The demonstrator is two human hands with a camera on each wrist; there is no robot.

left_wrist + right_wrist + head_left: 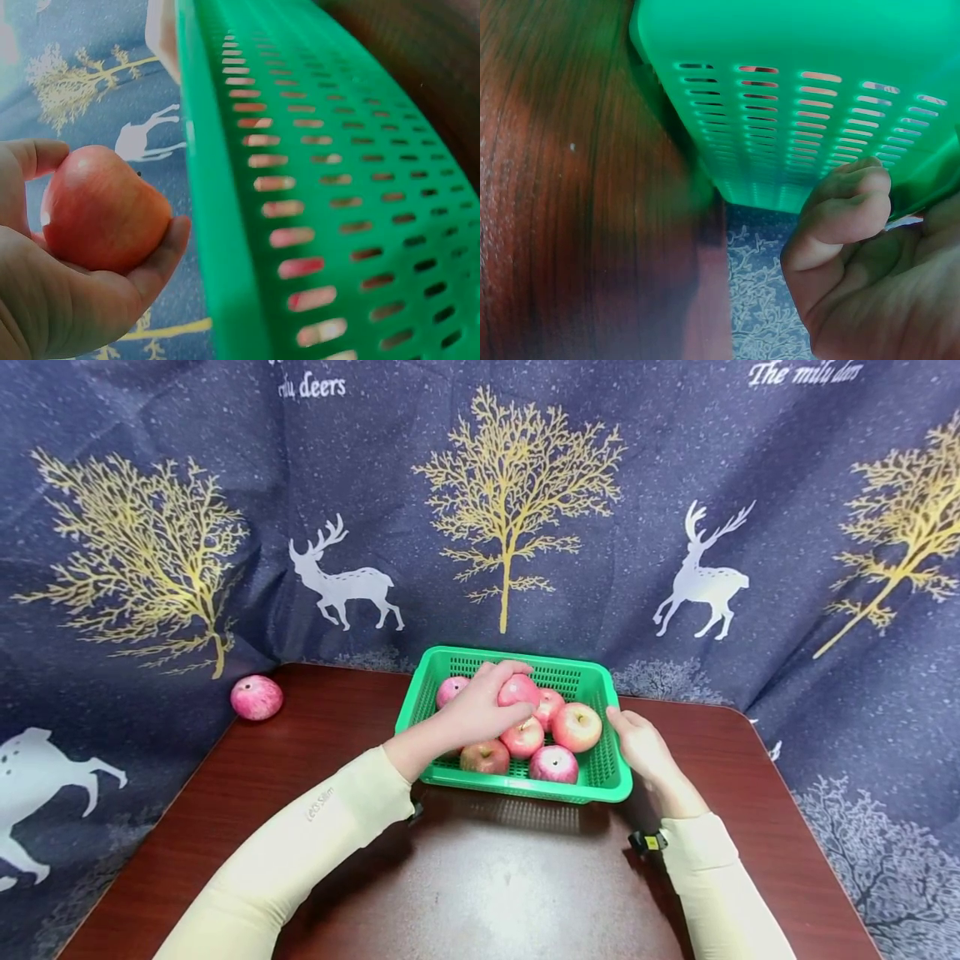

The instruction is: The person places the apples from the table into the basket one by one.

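Observation:
A green plastic basket (510,789) with slotted walls stands on the table, several red and yellow apples (577,727) lying in it. Just above them my left hand (483,703) grips a red apple (105,210) between thumb and fingers; in the left wrist view it is clear of the basket's wall. At the basket's right side my right hand (647,750) holds the rim. The right wrist view has that hand's curled fingers (847,202) against the slotted wall.
One more apple (257,697) sits at the back left corner of the brown wooden table (337,718). Behind the table hangs a dark blue cloth (465,602) printed with deer and golden trees.

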